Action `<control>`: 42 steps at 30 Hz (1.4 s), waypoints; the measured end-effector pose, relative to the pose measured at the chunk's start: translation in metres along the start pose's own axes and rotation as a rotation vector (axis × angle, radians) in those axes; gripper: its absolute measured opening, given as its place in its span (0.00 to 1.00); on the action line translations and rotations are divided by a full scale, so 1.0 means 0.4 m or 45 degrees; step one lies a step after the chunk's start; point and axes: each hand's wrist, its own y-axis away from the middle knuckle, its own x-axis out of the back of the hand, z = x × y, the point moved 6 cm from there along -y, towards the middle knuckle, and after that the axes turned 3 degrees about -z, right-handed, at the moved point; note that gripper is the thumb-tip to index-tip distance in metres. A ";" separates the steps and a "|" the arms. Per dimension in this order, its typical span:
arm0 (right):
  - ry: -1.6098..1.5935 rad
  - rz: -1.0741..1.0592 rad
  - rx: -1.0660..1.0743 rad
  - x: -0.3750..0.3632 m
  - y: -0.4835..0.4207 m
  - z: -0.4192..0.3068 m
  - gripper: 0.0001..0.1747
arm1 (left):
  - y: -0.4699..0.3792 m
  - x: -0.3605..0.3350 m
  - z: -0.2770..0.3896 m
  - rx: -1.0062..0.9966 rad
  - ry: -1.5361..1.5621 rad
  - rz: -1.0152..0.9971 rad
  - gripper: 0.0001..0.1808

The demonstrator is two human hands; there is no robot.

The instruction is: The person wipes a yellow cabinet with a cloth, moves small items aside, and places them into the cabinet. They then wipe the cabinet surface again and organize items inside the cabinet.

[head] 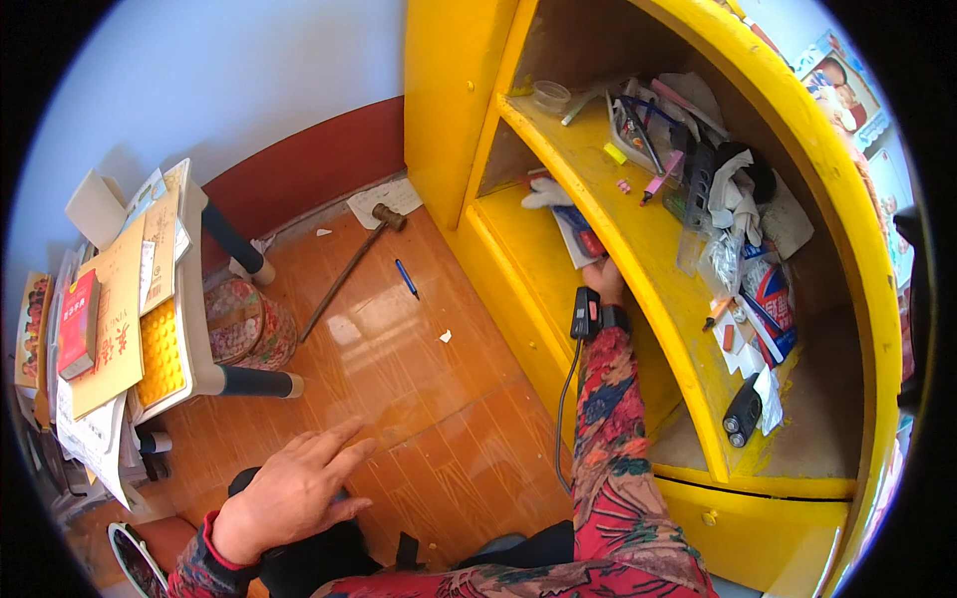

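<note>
My right hand (pixel 602 279) reaches into the lower compartment of a yellow wooden cabinet (pixel 497 250). Its fingers are partly hidden behind the curved front edge of the upper shelf (pixel 598 209), so their grip does not show. Just beyond it lie a small red object (pixel 592 243), a white-edged booklet or box (pixel 572 241) and a white cloth item, perhaps a glove (pixel 547 194). A black device with a cable (pixel 585 314) is strapped at the right wrist. My left hand (pixel 299 478) hovers over my lap, fingers spread and holding nothing.
Pens, plastic bags and an electric shaver (pixel 742 411) clutter the upper shelf. On the tiled floor lie a long-handled mallet (pixel 351 273), a blue pen (pixel 407 279) and paper scraps. A small table (pixel 196 359) stacked with books stands left, beside a floral basket (pixel 273 321).
</note>
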 end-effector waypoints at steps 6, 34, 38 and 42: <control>0.268 0.033 -0.017 0.062 -0.120 0.012 0.31 | 0.028 -0.016 -0.021 0.090 0.113 0.051 0.33; 2.776 -0.784 1.000 -0.413 0.187 0.104 0.28 | -0.028 -0.005 -0.063 -0.214 0.255 0.216 0.25; 3.224 -0.875 0.537 -0.337 0.071 0.150 0.24 | -0.013 -0.010 -0.069 -0.193 0.275 0.200 0.25; 3.268 -0.475 0.354 -0.249 -0.074 0.080 0.25 | 0.006 -0.009 -0.077 -0.146 0.274 0.192 0.25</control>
